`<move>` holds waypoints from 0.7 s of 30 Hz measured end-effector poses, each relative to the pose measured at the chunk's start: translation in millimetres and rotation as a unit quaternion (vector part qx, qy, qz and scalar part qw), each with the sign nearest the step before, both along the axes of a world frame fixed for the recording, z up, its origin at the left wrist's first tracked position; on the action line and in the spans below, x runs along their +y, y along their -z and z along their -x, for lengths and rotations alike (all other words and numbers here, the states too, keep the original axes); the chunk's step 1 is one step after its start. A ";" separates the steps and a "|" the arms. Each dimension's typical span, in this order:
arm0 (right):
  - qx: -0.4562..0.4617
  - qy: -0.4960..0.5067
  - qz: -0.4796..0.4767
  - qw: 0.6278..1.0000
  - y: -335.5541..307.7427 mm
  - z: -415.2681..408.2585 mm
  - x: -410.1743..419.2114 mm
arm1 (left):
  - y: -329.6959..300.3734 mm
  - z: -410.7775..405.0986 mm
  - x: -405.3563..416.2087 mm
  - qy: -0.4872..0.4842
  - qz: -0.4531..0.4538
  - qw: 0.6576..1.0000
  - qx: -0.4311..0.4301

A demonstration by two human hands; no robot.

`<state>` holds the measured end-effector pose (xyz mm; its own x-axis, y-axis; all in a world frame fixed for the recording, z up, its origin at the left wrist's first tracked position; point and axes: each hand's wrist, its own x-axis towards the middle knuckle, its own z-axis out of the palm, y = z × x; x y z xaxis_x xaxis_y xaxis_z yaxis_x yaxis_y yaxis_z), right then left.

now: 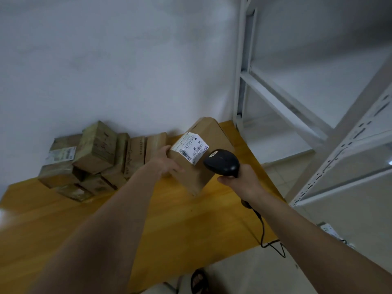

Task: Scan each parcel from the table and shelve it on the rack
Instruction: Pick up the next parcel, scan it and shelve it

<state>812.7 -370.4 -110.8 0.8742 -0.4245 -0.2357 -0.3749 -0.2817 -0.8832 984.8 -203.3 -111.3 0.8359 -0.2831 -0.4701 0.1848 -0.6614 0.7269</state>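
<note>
Left hand (164,161) gripping tilted parcel (197,166), label up, right hand (239,180) gripping scanner (222,161) aimed at it

Label (190,147) print too small; rack (331,132) cut off right.

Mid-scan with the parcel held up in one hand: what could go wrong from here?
1. The left hand holds the parcel alone, tilted above the table; a one-handed grip on its side could slip.
2. The scanner in the right hand sits close to the label at an angle, so the read may fail.
3. The scanner cable trails over the table edge and could snag on the way to the rack.
</note>
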 end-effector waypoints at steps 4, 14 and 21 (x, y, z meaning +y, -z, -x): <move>-0.006 -0.017 0.009 1.000 -5.7 7.0 -1.1 | -7.6 2.3 0.0 0.007 -0.014 1.000 0.004; -0.026 -0.052 -0.013 0.998 -9.6 19.8 -5.6 | -14.3 12.0 0.6 0.012 -0.028 1.000 0.008; -0.042 -0.005 -0.120 0.992 -3.0 44.0 -18.7 | 2.4 35.9 -9.7 -0.048 0.015 0.995 0.089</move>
